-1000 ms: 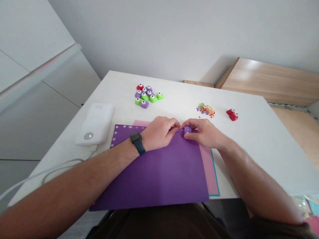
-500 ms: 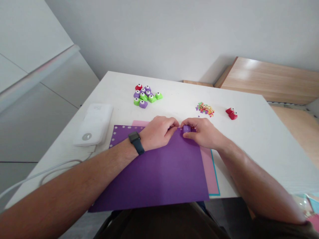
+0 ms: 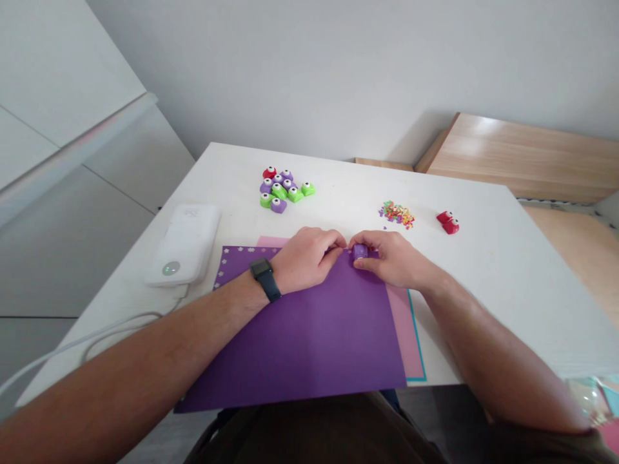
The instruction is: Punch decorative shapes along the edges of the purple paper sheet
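A large purple sheet of paper [image 3: 309, 341] lies at the table's near side, with small flower-shaped holes along its top and left edges. My left hand [image 3: 314, 258], a dark watch on its wrist, pinches the sheet's top edge between thumb and forefinger. Just right of it, my right hand [image 3: 391, 258] is closed around a small purple craft punch [image 3: 360, 252] set at the same edge. Under the purple sheet, a pink sheet with a teal border [image 3: 403, 335] sticks out at the right and top. My palms hide part of the top edge.
Several red, purple and green craft punches [image 3: 279, 190] stand grouped at the back left. A pile of colourful paper cutouts [image 3: 397, 214] and two red punches [image 3: 449, 222] lie at the back right. A white device [image 3: 186, 241] with a cable rests on the left.
Both hands keep their grip on the paper and the punch, with almost no movement. The whole view has shifted very slightly.
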`<state>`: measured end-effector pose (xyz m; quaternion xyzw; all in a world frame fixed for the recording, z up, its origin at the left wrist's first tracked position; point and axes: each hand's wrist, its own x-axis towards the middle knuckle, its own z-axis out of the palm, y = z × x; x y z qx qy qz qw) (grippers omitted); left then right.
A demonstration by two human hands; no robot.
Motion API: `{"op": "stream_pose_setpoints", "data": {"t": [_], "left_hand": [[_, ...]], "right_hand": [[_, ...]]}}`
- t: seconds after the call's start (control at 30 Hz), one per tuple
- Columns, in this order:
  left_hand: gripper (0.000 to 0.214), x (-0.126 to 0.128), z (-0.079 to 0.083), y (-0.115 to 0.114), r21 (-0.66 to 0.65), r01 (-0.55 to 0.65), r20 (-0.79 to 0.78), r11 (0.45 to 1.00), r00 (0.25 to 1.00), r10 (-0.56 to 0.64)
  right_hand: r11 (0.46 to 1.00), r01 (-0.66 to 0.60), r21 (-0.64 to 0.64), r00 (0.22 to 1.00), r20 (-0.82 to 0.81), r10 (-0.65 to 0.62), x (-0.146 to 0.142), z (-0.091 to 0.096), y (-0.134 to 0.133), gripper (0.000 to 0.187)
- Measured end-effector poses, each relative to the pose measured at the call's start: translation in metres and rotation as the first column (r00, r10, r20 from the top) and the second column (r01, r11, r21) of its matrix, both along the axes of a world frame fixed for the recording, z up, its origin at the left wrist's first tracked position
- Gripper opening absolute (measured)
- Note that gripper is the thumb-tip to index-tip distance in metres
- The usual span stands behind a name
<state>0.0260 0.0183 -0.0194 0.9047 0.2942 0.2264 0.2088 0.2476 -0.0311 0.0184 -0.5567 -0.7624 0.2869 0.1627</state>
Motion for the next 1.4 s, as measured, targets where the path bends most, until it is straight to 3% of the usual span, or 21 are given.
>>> {"op": "stream_pose_setpoints", "data": {"t": [0.87,1.4], "left_hand": [[0.017,-0.0008,0.0008,0.0005,-0.007,0.022,-0.003,1.0,1.0,-0.022],[0.017,-0.0008,-0.0006,0.0005,-0.012,0.017,0.001,1.0,1.0,-0.017]], "right_hand": [[0.997,-0.071,-0.027,0.997,-0.035,0.07,0.0048,0.0053,-0.0016,0.039],[0.993,-0.116,0.004,0.992,-0.056,0.116,0.0055,0.0062,-0.002,0.035]]}}
